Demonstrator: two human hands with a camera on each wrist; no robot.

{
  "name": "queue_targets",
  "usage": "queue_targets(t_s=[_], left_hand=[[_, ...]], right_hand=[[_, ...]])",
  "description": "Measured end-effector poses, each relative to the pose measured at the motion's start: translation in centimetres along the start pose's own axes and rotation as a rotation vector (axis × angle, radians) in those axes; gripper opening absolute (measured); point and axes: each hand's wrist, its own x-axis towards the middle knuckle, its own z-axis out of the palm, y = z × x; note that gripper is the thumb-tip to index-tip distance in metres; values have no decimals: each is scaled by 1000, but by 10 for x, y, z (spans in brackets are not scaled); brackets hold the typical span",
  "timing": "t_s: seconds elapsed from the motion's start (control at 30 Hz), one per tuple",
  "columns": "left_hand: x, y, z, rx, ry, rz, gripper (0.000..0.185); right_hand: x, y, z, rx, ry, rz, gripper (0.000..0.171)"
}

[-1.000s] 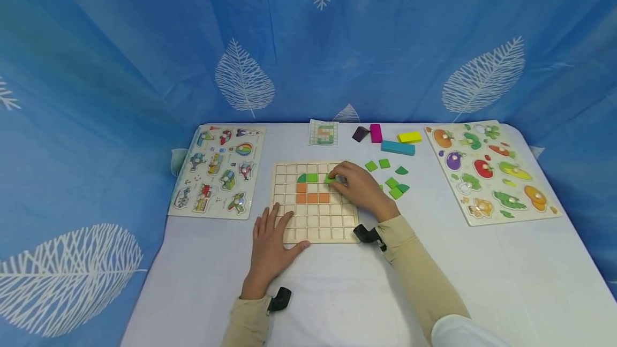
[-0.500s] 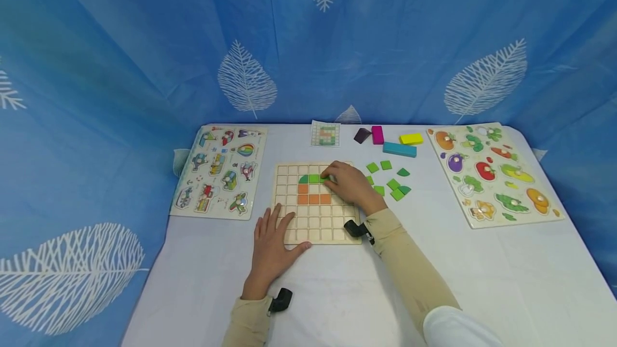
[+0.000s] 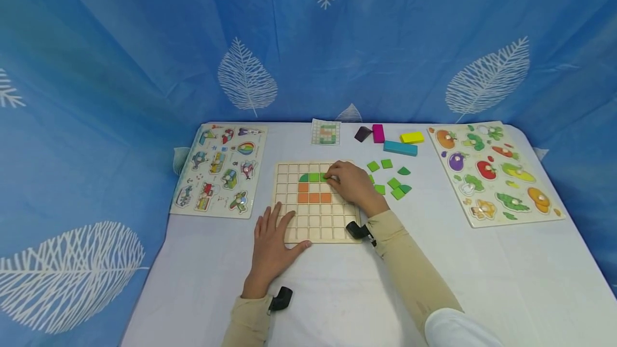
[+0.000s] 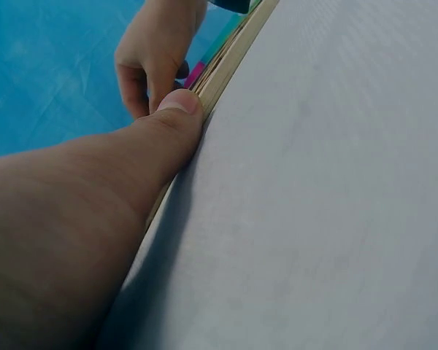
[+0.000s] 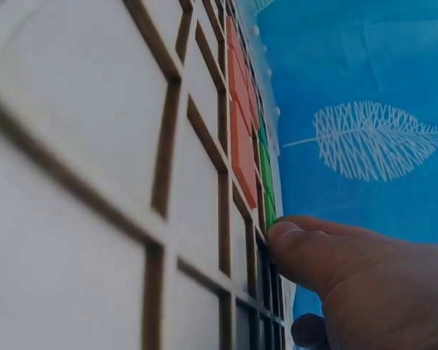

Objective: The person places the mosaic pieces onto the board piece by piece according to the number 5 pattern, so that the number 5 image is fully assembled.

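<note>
A wooden grid board (image 3: pixel 315 221) lies at the table's middle. Its upper rows hold a green quarter-circle tile (image 3: pixel 303 178), a green square (image 3: pixel 314 177) and several orange squares (image 3: pixel 313 197). My right hand (image 3: pixel 333 176) is curled over the top row and pinches a green tile (image 5: pixel 269 211) at a cell beside the green square; its thumb (image 5: pixel 296 240) touches the tile's edge. My left hand (image 3: pixel 273 229) rests flat on the board's lower left corner, with its thumb (image 4: pixel 177 109) against the board's edge (image 4: pixel 233 55).
Loose green tiles (image 3: pixel 392 183) lie right of the board. A pattern card (image 3: pixel 326 133) and purple (image 3: pixel 361 134), magenta (image 3: pixel 378 133), yellow (image 3: pixel 412 137) and teal (image 3: pixel 400 148) blocks sit behind. A vehicle puzzle (image 3: pixel 219 170) lies left, a vegetable puzzle (image 3: pixel 496 173) right.
My right hand has carried the green tile a little left along the top row, up to the green square. The left hand has stayed put.
</note>
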Motion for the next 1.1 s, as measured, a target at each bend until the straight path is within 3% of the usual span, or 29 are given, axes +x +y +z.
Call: queue_targets(t_s=[0.23, 0.47, 0.67, 1.1], left_hand=[[-1, 0, 0, 5, 7, -4, 84], [0, 0, -2, 8, 8, 2, 85], [1, 0, -2, 1, 27, 6, 85], [0, 2, 2, -3, 31, 14, 84]], right_hand=[[-17, 15, -10, -6, 32, 12, 17], [-71, 47, -17, 95, 149, 161, 21], [-103, 63, -17, 77, 217, 223, 28], [-114, 67, -20, 47, 134, 227, 24]])
